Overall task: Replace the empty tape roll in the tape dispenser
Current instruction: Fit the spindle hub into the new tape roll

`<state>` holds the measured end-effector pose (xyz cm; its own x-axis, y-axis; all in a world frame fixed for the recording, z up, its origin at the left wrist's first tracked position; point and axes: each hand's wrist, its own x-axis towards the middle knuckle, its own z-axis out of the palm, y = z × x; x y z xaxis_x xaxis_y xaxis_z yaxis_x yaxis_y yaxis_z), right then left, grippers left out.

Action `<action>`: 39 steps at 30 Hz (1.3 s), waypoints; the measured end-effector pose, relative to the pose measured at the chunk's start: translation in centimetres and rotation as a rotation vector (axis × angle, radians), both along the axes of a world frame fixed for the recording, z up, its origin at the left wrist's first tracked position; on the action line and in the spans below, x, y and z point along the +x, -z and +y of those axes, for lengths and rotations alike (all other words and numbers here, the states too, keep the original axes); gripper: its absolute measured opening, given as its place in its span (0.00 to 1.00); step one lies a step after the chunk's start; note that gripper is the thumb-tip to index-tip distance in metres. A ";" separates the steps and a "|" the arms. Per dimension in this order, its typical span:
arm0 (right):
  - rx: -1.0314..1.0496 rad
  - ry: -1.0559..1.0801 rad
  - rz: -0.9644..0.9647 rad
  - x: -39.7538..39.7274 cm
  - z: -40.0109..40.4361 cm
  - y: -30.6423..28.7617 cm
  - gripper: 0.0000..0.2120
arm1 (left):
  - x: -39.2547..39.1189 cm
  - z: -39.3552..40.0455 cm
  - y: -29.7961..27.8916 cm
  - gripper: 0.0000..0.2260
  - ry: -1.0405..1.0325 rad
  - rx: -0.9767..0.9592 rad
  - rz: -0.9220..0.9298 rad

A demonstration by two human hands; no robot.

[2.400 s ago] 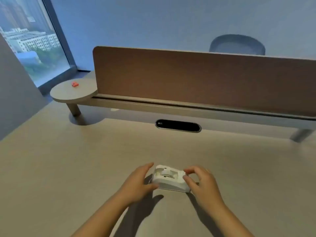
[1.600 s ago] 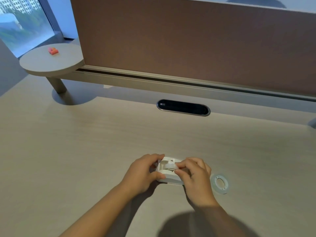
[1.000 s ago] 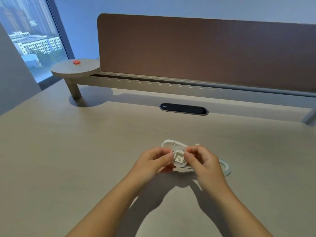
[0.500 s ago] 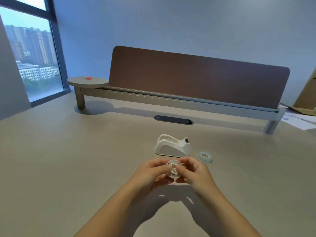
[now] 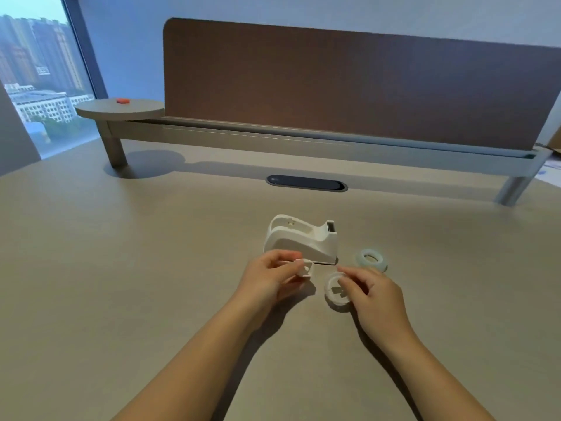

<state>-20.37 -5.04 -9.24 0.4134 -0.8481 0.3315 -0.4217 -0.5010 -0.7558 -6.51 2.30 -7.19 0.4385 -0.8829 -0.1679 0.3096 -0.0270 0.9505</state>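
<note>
The left hand [image 5: 270,275] has its grip pinched on a small white plastic hub piece [image 5: 305,268]; the right hand [image 5: 372,294] grasps the empty white ring core [image 5: 335,291]. Just beyond both (on the beige surface [image 5: 121,268]) stands the white plastic tape dispenser [image 5: 299,243].

White tape dispenser [image 5: 299,243], pale green tape roll [image 5: 371,260], beige desk [image 5: 121,268]

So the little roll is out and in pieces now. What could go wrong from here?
The left hand pinches a small white hub piece by its fingertips above the desk; it could slip and drop. The right hand grips the empty roll only at its edge, so that might fall too. The new tape roll lies just beyond the right hand's fingers, where a careless reach could knock it away. The dispenser stands unheld and might slide.
</note>
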 end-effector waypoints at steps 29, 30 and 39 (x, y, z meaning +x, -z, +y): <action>0.078 0.158 -0.085 -8.9 -4.1 0.0 0.10 | -6.6 -7.5 0.7 0.13 0.128 0.081 -1.240; 0.088 0.165 -0.095 -9.1 -4.2 0.2 0.09 | -6.9 -8.2 0.8 0.13 0.135 0.091 -1.360; 0.081 0.128 -0.087 -8.7 -3.9 0.4 0.07 | -7.7 -10.3 1.1 0.11 0.145 0.193 -1.584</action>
<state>-29.11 -8.93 -9.62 0.2729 -0.9173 0.2900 -0.4096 -0.3835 -0.8277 -14.17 -8.03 -8.34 0.1895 -0.9510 0.2442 -0.9540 -0.1195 0.2749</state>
